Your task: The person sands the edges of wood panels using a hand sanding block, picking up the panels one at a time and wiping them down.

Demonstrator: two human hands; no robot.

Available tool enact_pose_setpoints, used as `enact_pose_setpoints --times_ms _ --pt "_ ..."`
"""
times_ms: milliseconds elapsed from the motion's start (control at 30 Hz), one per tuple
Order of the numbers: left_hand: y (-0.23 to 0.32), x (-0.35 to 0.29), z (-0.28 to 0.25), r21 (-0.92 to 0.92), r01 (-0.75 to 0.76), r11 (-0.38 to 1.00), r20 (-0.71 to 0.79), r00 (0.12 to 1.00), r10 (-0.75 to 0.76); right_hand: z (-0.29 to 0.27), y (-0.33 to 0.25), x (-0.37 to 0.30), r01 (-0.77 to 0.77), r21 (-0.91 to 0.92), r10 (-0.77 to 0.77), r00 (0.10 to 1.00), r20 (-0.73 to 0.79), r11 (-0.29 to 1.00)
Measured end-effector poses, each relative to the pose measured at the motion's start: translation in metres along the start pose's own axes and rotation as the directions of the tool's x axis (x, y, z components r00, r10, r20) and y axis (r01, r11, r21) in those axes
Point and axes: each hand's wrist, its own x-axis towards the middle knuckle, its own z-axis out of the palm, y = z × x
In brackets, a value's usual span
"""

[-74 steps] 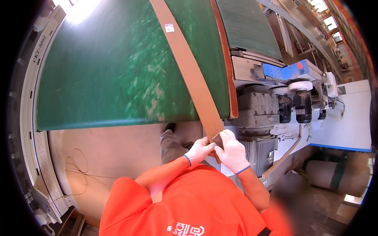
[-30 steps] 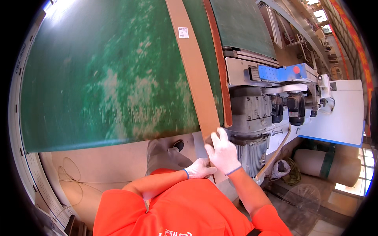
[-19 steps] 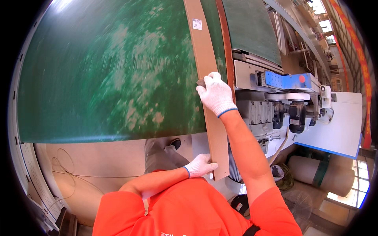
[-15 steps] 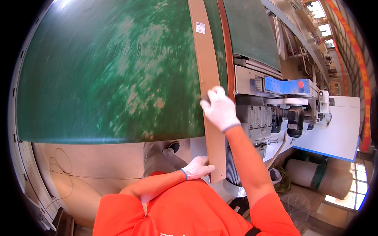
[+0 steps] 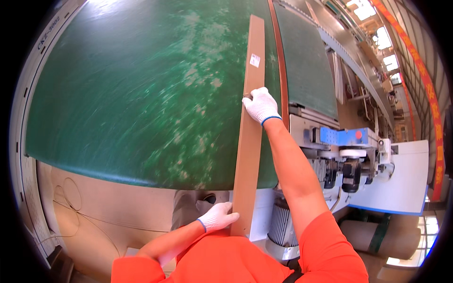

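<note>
A long, narrow brown board (image 5: 249, 127) with a small white label (image 5: 255, 60) lies lengthwise on the green conveyor belt (image 5: 132, 104). Its near end sticks out past the belt's front edge toward my body. My right hand (image 5: 262, 104), in a white knitted glove, reaches across the board about midway and is closed over it, fingertips at its left edge. Near the close end, my left hand (image 5: 218, 217), gloved the same way, grips the left edge with the thumb on top; its other fingers are partly hidden.
A reddish-brown strip (image 5: 281, 66) runs along the belt's right side, with another green belt (image 5: 306, 61) beyond it. To the right stand a blue machine unit (image 5: 343, 137), a finned grey motor (image 5: 283, 224) and a white panel (image 5: 406, 174). A thin cable (image 5: 94, 218) trails at lower left.
The board's far end has come into view and the board now slants the other way. Both hands stay on it, the left slightly farther left. The whole view has shifted too.
</note>
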Motion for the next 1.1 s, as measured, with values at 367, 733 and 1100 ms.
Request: enact_pose_setpoints --times_ms 367,733,1100 --pt "-0.029 -0.029 0.034 0.228 0.001 0.974 -0.732 0.660 0.170 0.015 -0.028 -0.003 0.104 -0.062 -0.104 0.995 0.006 0.993" --pt "-0.068 -0.145 0.011 0.309 0.188 0.932 -0.725 0.681 0.103 0.014 -0.071 0.070 0.100 -0.089 -0.102 0.995 -0.010 0.991" --pt "-0.128 -0.228 0.014 0.296 0.265 0.918 -0.735 0.676 0.042 0.009 -0.103 0.126 0.067 -0.028 -0.067 0.998 -0.006 0.997"
